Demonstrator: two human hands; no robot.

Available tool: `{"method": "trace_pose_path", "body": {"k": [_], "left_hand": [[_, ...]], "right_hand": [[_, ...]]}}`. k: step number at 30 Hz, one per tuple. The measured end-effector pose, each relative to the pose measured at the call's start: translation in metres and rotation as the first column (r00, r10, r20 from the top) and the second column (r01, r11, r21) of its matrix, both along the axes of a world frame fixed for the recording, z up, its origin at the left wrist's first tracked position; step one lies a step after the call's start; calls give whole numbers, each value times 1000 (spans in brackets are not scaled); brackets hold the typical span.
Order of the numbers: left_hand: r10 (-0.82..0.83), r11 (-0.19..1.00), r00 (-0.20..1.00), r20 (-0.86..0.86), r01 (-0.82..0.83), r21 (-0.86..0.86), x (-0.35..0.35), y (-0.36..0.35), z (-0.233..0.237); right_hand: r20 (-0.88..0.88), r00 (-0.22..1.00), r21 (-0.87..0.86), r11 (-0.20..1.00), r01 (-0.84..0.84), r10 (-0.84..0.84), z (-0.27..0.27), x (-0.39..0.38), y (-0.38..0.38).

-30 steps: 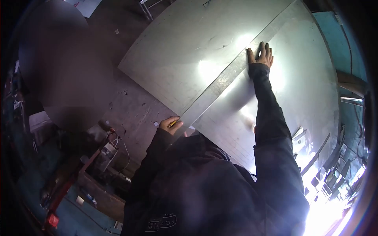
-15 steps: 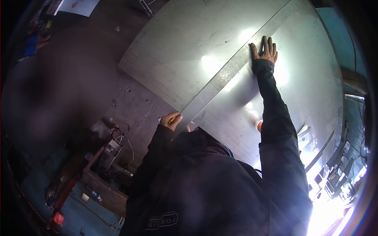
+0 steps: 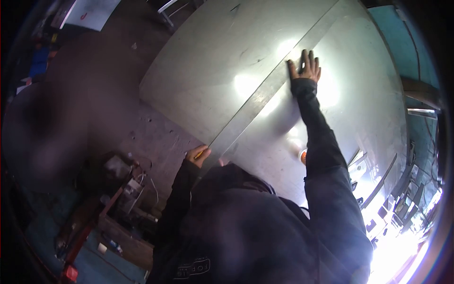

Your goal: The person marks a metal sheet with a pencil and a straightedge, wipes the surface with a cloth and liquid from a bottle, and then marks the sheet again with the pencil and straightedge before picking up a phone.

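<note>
A long metal straightedge (image 3: 255, 102) lies diagonally across a large sheet of grey metal (image 3: 194, 90). My right hand (image 3: 306, 68) rests on the straightedge and the sheet beside it, fingers spread and pointing away from me. At the near end of the straightedge, by the sheet's edge, my left hand (image 3: 198, 155) is closed around a thin yellow thing (image 3: 199, 154), whose kind I cannot make out. Part of that hand's grip is hidden.
An orange-and-white round object (image 3: 303, 156) sits on the sheet beside my right forearm. Metal offcuts (image 3: 392, 199) are piled at the right under glaring light. To the left stand a red-edged frame (image 3: 111, 199) and a box with cables (image 3: 132, 194) on the floor.
The whole view has shifted slightly, so hands and sheet appear a little further left. Both hands keep about the same places on the straightedge.
</note>
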State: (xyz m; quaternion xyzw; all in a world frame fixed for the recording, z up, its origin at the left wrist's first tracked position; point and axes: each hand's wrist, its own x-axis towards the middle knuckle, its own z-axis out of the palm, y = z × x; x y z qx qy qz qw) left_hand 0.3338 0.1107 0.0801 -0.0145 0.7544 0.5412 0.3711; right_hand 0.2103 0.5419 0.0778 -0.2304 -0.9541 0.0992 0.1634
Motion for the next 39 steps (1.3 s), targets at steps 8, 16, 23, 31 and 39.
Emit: {"method": "trace_pose_path", "body": {"k": [8, 16, 23, 31, 39], "left_hand": [[81, 980, 997, -20, -83, -181, 6, 5, 7], [134, 984, 991, 14, -132, -118, 14, -7, -17], [143, 983, 989, 23, -140, -121, 10, -3, -6], [144, 989, 988, 55, -141, -43, 11, -3, -11], [110, 990, 994, 1, -109, -85, 8, -2, -3]], "right_hand": [[50, 998, -54, 998, 28, -25, 17, 2, 1], [126, 992, -49, 998, 29, -23, 29, 1, 1], [172, 985, -38, 999, 24, -17, 31, 2, 1], [109, 994, 42, 999, 22, -27, 1, -3, 11], [102, 995, 76, 997, -4, -4, 7, -4, -4]]}}
